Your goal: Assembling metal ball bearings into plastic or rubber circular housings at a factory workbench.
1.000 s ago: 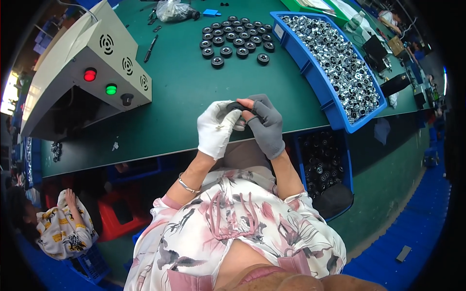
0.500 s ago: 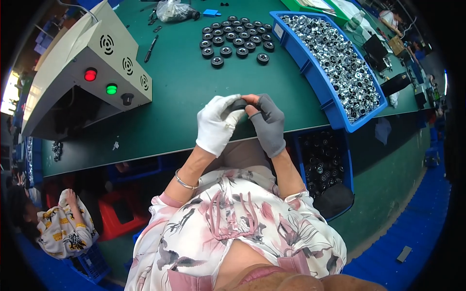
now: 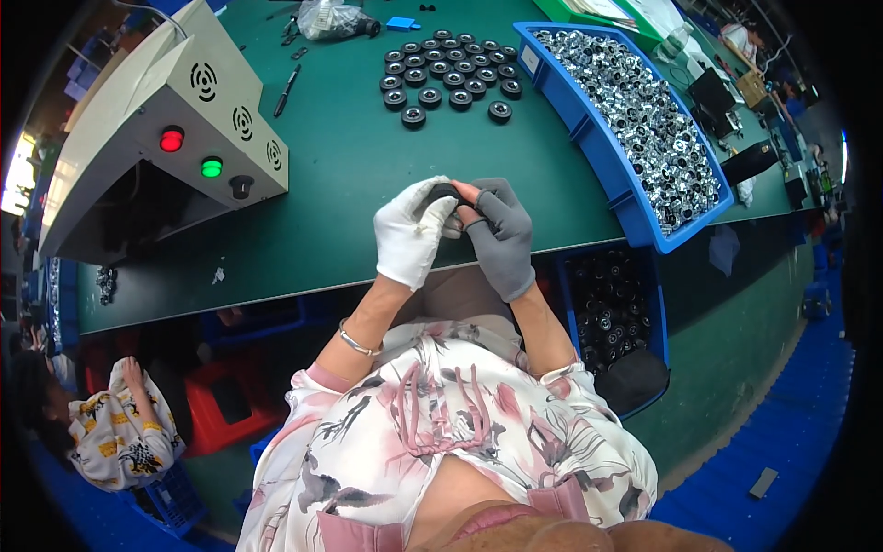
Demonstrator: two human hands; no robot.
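Observation:
Both of my hands meet over the near edge of the green table, holding one small black wheel (image 3: 445, 193) between them. My left hand (image 3: 411, 230), in a white glove, is closed round its left side. My right hand (image 3: 498, 235), in a grey glove with bare thumb and fingertip, pinches it from the right. Fingers cover most of the wheel. Farther back on the table stand several black wheels (image 3: 453, 79) with metal centres, set in loose rows. To the right, a blue bin (image 3: 602, 175) is filled with shiny metal parts (image 3: 635, 120).
At the left stands a beige machine (image 3: 221, 120) with a red and a green light. A black pen (image 3: 287, 90) and a plastic bag (image 3: 326, 20) lie behind it. Below the table's right side sits a blue crate (image 3: 658, 317) of black wheels. Another person (image 3: 124, 428) sits at lower left.
My fingers have shifted on the wheel, and it has tilted and moved slightly left. My right hand has come a little closer to the left one.

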